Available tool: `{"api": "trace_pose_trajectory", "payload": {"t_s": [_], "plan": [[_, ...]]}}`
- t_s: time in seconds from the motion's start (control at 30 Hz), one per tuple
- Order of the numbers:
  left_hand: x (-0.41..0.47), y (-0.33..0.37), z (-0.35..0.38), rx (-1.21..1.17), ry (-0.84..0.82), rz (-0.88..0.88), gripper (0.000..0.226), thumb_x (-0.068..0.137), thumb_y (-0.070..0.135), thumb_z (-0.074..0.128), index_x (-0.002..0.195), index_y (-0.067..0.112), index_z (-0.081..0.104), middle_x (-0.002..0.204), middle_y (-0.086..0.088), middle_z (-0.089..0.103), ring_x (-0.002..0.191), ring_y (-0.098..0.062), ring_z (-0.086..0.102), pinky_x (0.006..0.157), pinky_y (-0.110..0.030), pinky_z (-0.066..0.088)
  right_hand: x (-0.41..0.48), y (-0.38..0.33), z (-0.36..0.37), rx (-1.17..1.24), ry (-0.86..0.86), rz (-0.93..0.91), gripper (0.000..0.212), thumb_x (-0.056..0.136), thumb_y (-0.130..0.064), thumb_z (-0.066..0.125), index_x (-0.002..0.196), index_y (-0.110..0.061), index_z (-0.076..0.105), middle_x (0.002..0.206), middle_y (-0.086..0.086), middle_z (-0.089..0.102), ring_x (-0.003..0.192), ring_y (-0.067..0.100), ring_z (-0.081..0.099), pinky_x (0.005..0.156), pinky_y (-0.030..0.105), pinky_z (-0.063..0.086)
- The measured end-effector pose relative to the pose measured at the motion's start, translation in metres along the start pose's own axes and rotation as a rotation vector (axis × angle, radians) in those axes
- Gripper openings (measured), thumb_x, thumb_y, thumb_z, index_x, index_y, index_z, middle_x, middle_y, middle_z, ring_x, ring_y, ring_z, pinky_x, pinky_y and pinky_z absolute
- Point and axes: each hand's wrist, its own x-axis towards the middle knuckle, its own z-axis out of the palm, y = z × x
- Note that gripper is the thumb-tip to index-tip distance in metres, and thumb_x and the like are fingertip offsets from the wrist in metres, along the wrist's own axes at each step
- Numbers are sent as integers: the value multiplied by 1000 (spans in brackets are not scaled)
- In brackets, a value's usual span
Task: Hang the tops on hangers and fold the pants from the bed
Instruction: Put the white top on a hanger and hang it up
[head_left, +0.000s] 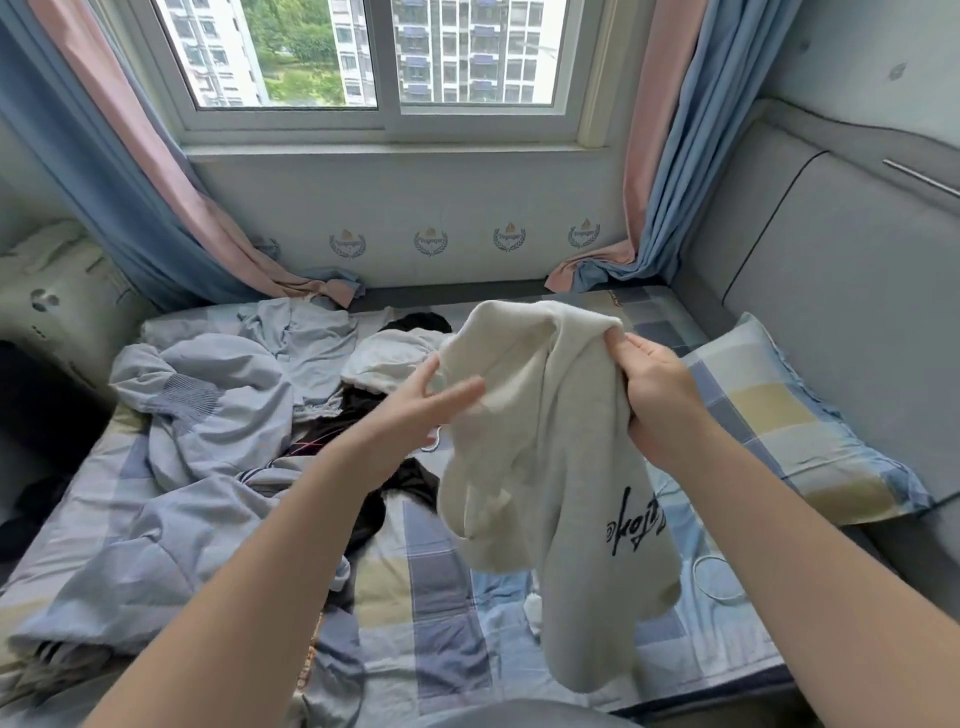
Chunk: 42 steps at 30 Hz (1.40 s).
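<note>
Checked bed (431, 613) beneath window (384, 62)

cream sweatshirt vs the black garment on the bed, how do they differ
The cream sweatshirt is pale with black lettering; the black garment is dark. The cream sweatshirt hangs from the right hand; the black garment lies crumpled on the bed. Neither is on a hanger.

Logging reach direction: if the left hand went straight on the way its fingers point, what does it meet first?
Most likely the cream garment that the right hand grips. The left hand points at its hanging fold; contact is unclear.
</note>
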Motion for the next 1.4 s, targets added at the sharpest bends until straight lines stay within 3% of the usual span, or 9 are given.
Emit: {"api": "trace_pose_trajectory", "payload": {"t_s": [0.1,0.23,0.3,0.4,0.53,0.73,1.07,1.17,1.4], "plan": [[6,-13,18,82,125,-54,109,72,57,83,157,29,21,127,9,65,98,-2,63,77,-23,44,3,-8,1,41,-3,-6,35,106,-34,47,110,-7,70,102,12,77,94,23,74,73,34,62],[4,-24,44,276,557,180,34,87,42,73,110,24,57,101,5,65,87,-5,63,71,-23,49,4,-8,4,-88,17,-44,33,104,-35,53,103,-8,71,81,2,74,73,14,70,57,27,56],[1,-23,50,246,395,320,21,89,43,71,93,24,64,85,7,69,72,-4,65,65,-24,51,3,-3,8,-94,36,-33,32,102,-34,55,102,-6,70,83,5,72,76,16,68,61,30,56],[-6,-22,60,340,67,254,47,77,55,77,112,26,65,103,14,69,89,-3,67,78,-27,57,-1,3,15,-58,24,-27,29,101,-33,58,96,-6,69,85,9,68,79,22,65,67,35,55],[-1,-34,66,569,135,179,24,92,39,68,88,16,60,85,-1,67,82,-22,64,74,-40,50,-2,1,22,-21,23,-46,29,99,-33,62,92,-6,67,84,11,64,77,23,61,67,37,55],[0,-22,43,155,261,310,27,99,31,56,82,11,63,68,1,52,64,-14,46,63,-35,37,4,7,17,-101,-79,-13,22,100,-19,61,120,-13,66,119,6,70,105,17,69,88,37,59],[-7,32,23,-467,301,266,19,103,31,55,94,19,66,83,-5,69,81,-23,66,79,-47,59,-47,91,28,-451,-407,117,79,66,-53,86,131,-42,43,123,-28,54,105,-22,52,84,6,44],[-8,36,26,-569,262,219,16,103,31,56,104,19,67,84,-3,73,79,-19,72,75,-41,63,-57,127,36,-525,-388,160,63,66,-46,82,117,-63,49,117,-27,65,106,-9,60,92,25,53],[-4,17,12,-484,233,199,20,105,24,51,113,13,66,106,-13,74,96,-27,72,85,-40,60,-34,126,11,-501,-153,166,5,90,-8,67,92,-9,71,96,12,75,93,29,70,84,50,55]]}}
